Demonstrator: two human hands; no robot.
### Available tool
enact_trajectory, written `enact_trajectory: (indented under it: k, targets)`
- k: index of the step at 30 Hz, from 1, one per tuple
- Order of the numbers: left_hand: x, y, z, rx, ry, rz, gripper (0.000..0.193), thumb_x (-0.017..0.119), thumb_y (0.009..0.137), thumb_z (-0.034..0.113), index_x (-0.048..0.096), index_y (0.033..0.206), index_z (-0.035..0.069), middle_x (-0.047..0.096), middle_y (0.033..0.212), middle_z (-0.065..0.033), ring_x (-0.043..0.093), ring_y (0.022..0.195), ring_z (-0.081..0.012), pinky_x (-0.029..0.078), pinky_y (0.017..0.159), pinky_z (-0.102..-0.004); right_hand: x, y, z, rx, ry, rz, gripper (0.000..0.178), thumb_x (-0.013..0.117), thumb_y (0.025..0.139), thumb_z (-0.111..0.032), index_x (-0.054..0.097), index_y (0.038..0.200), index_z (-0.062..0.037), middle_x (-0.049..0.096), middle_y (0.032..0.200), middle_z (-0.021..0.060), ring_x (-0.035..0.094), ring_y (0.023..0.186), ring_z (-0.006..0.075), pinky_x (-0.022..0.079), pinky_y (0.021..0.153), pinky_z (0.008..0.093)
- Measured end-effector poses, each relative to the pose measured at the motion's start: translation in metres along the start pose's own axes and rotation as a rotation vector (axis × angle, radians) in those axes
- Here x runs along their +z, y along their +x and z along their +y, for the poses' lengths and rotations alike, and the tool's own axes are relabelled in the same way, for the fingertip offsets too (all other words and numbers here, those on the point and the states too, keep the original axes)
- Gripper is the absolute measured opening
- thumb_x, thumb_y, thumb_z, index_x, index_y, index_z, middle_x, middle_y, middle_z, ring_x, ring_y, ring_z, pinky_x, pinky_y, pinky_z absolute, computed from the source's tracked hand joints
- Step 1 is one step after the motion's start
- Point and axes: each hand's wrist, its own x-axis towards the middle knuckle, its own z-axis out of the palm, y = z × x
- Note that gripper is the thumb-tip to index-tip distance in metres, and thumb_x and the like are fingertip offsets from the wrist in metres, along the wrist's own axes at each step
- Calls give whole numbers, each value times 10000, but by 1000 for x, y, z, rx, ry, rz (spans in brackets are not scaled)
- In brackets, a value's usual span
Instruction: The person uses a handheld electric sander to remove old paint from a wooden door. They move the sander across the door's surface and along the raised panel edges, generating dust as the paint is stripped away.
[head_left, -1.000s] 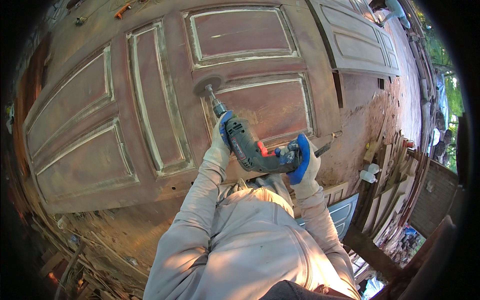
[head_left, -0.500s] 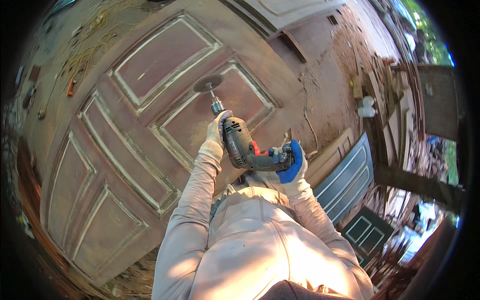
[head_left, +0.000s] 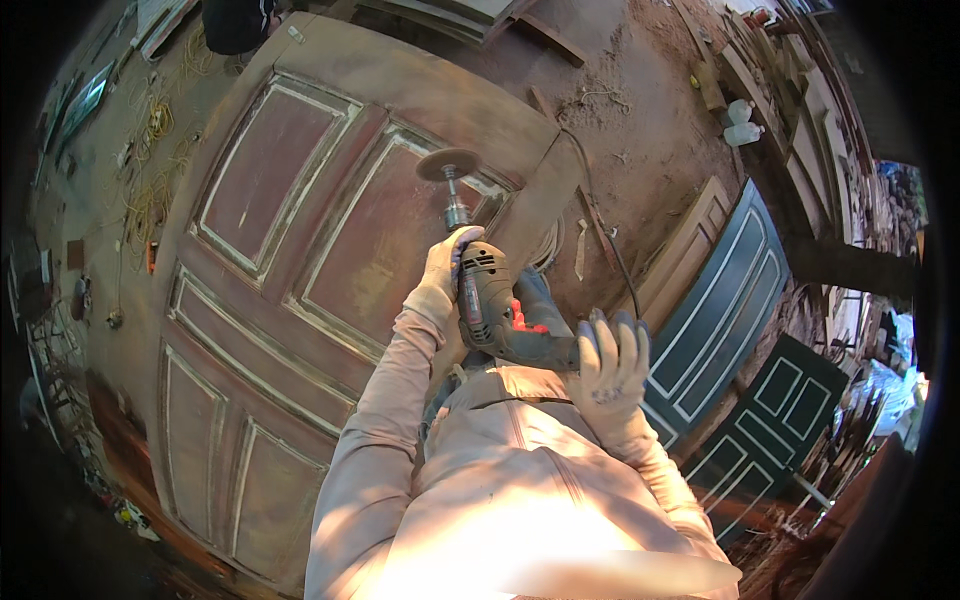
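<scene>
My left hand [head_left: 452, 265], in a pale glove, is closed round the front of a dark power drill [head_left: 488, 300] just behind its metal chuck. A round brown sanding disc [head_left: 446, 165] is fitted on the drill's shaft and is above the door's upper right panel; I cannot tell whether it touches. My gloved right hand [head_left: 612, 368] stands beside the rear end of the drill's handle with its fingers stretched up and apart. In front of me lies a large reddish-brown panelled door [head_left: 365, 260], with pale, stripped mouldings round its panels.
To the right lean a dark blue-green panelled door [head_left: 715, 290] and a darker green one [head_left: 775, 425]. A black cable [head_left: 600, 205] trails beyond the drill. White plastic bottles [head_left: 742, 133] stand by stacked planks. Tangled yellow cord [head_left: 155, 190] lies on the left; someone's dark clothing [head_left: 235, 25] shows at the far edge.
My right hand has let go of the drill's handle and opened its fingers. The drill, still in my left hand, has shifted slightly right and nearer. The view has turned, showing more of the right-hand doors.
</scene>
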Motion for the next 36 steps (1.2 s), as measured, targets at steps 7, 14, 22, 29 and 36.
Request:
enact_trajectory:
  k: [7, 14, 22, 29, 36]
  targets:
    - [27, 0, 3, 95, 494, 17, 230, 655, 856, 225, 663, 998, 45, 651, 827, -52, 616, 699, -150, 507, 640, -298, 35, 1, -10, -77, 6, -296, 375, 557, 790, -196, 613, 1135, -60, 554, 954, 112, 520, 892, 266, 416, 897, 428]
    - [31, -1, 11, -155, 403, 144, 296, 763, 745, 311, 681, 837, 41, 628, 709, -34, 597, 584, -157, 492, 572, -310, 44, -3, -31, -256, 23, -371, 320, 558, 788, -207, 571, 1037, -6, 511, 741, 50, 523, 695, 205, 410, 642, 347]
    - [2, 6, 62, -253, 487, 156, 291, 712, 790, 359, 716, 941, 110, 663, 767, -67, 613, 620, -177, 498, 592, -340, 57, 39, -67, -200, 185, -371, 178, 612, 740, -202, 518, 821, -73, 568, 695, 41, 609, 629, 201, 435, 577, 328]
    - [14, -9, 44, -196, 617, 25, 351, 727, 779, 378, 701, 991, 99, 647, 768, -50, 596, 633, -160, 491, 608, -327, 34, 25, -69, -137, 226, -474, 150, 585, 772, -173, 528, 834, -50, 571, 658, 54, 611, 622, 205, 441, 560, 336]
    - [18, -9, 36, -300, 531, 78, 336, 726, 781, 361, 687, 939, 67, 649, 751, -46, 598, 613, -158, 490, 585, -321, 24, 23, -70, -82, 237, -511, 142, 558, 788, -164, 527, 851, -41, 578, 661, 66, 600, 627, 207, 440, 569, 336]
